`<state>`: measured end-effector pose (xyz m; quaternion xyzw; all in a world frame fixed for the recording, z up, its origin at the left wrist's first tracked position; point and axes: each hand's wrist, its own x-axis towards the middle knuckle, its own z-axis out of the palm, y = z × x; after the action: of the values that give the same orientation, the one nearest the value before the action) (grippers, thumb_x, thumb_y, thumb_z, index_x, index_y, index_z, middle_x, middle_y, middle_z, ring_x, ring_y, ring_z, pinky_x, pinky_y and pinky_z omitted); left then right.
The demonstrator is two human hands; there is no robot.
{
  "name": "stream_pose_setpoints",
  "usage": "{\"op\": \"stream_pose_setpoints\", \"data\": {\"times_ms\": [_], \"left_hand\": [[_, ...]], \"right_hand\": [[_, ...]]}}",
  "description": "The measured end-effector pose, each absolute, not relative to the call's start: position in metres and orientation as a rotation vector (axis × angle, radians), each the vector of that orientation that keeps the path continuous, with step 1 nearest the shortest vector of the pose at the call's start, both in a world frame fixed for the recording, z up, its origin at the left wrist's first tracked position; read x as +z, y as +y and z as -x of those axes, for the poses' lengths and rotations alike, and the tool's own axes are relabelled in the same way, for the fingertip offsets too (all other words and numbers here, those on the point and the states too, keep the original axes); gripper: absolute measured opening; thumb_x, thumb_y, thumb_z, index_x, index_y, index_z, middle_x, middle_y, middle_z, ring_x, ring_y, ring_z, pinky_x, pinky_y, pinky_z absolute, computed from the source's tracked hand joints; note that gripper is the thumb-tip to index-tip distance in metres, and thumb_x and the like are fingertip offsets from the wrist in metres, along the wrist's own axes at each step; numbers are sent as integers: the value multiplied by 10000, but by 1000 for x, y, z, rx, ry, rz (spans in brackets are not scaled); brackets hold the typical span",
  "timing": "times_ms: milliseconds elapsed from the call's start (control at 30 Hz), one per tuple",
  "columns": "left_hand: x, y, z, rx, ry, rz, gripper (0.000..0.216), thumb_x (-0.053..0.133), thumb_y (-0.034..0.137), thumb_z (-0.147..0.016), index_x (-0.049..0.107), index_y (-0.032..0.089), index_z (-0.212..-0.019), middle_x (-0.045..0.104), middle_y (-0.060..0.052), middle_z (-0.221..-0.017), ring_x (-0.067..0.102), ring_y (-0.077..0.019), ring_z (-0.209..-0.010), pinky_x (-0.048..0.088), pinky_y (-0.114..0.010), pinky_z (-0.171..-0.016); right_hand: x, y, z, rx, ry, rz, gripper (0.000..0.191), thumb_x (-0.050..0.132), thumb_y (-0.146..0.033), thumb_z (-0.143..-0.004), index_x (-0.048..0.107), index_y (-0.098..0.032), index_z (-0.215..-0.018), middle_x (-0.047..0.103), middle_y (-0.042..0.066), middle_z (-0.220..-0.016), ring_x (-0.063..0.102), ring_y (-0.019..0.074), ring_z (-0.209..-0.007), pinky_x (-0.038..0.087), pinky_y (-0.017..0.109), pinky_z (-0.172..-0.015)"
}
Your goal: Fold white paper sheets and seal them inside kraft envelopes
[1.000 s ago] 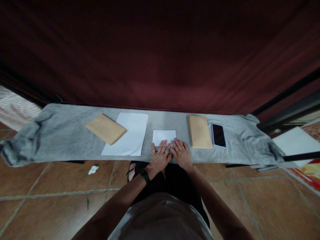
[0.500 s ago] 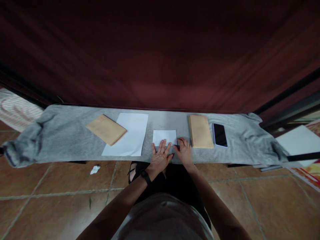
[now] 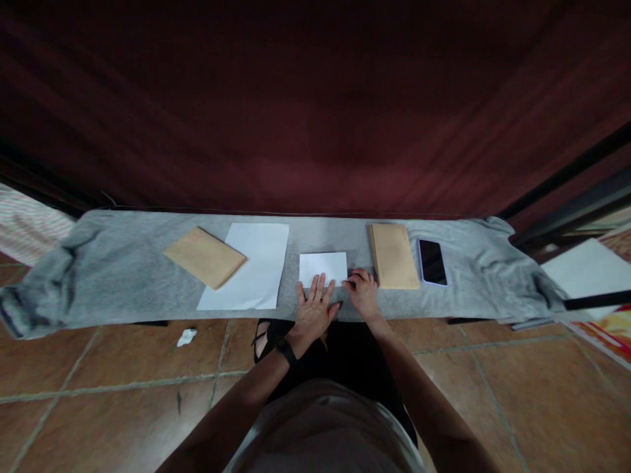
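A small white piece of paper, perhaps folded, lies flat on the grey cloth. Across its near edge rests my left hand, fingers spread and palm down, with a dark band on the wrist. My right hand is at the paper's lower right corner, thumb and fingertips drawn together on its edge. Just right of that hand lies a stack of brown envelopes. On the left, another brown envelope overlaps a larger white sheet.
A phone lies right of the stack. Grey cloth covers the narrow table, and a dark red curtain hangs behind it. My legs are below the near edge. A crumpled white scrap lies on the tiled floor.
The fingers of my right hand have curled in and closed at the paper's right corner. My left hand stays spread on the paper. The view has shifted slightly.
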<state>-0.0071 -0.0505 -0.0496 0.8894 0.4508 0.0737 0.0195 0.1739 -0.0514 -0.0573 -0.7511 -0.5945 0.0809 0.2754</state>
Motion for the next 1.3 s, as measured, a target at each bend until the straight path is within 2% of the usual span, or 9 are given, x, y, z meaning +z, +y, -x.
{"op": "stream_pose_setpoints", "data": {"times_ms": [367, 600, 800, 1000, 1067, 1167, 1233, 1300], "left_hand": [[-39, -50, 7, 197, 1384, -2729, 600, 467, 488, -994, 335, 354, -1564, 251, -65, -1661, 161, -346, -1546, 128, -694, -1197], [-30, -49, 4, 147, 1373, -2713, 601, 460, 509, -997, 320, 376, -1566, 239, -79, -1663, 197, -368, -1534, 155, -714, -1176], [-32, -48, 2, 122, 1384, -2706, 598, 452, 533, -994, 329, 385, -1560, 244, -91, -1660, 199, -386, -1530, 163, -754, -1144], [-34, -49, 1, 106, 1374, -2732, 624, 411, 544, -1005, 324, 301, -1573, 224, -127, -1660, 189, -388, -1532, 153, -759, -1140], [-35, -50, -1, 97, 1386, -2737, 640, 409, 553, -1003, 336, 266, -1571, 228, -149, -1657, 201, -396, -1527, 164, -740, -1148], [-35, -52, -3, 98, 1394, -2750, 677, 426, 572, -992, 364, 211, -1561, 253, -197, -1640, 235, -416, -1512, 191, -696, -1163], [-35, -52, -3, 115, 1385, -2757, 676, 427, 574, -990, 377, 208, -1555, 276, -202, -1631, 257, -420, -1503, 205, -677, -1167], [-34, -50, -4, 137, 1390, -2749, 636, 406, 547, -1003, 394, 218, -1547, 320, -182, -1620, 290, -407, -1494, 217, -658, -1172]], "right_hand": [[-52, -47, -169, 163, -1663, 2129, 251, 546, -375, -990, 709, -200, -912, 651, 127, -1213, 539, 286, -1085, 389, 403, -898], [-60, -49, -160, 106, -1551, 2135, 338, 438, -411, -1013, 679, -174, -998, 644, 172, -1145, 547, 312, -1057, 401, 439, -889], [-63, -51, -161, 54, -1499, 2137, 305, 477, -446, -999, 623, -180, -1029, 630, 139, -1071, 553, 291, -1000, 419, 398, -850], [-59, -50, -166, 61, -1562, 2169, 327, 554, -447, -973, 625, -200, -1175, 624, 131, -1114, 551, 296, -1026, 414, 397, -879], [-58, -50, -167, 65, -1579, 2175, 360, 554, -439, -973, 623, -211, -1243, 624, 142, -1164, 552, 305, -1053, 414, 407, -896], [-59, -51, -168, 42, -1696, 2110, 411, 492, -392, -1004, 563, -250, -1383, 564, 147, -1387, 522, 318, -1193, 395, 445, -974], [-60, -52, -168, 22, -1813, 2033, 432, 425, -341, -1027, 520, -261, -1441, 480, 115, -1526, 458, 318, -1321, 343, 486, -1062], [-61, -52, -168, 26, -1887, 1984, 451, 371, -303, -1039, 492, -247, -1471, 451, 92, -1568, 414, 308, -1391, 279, 522, -1127]]}}
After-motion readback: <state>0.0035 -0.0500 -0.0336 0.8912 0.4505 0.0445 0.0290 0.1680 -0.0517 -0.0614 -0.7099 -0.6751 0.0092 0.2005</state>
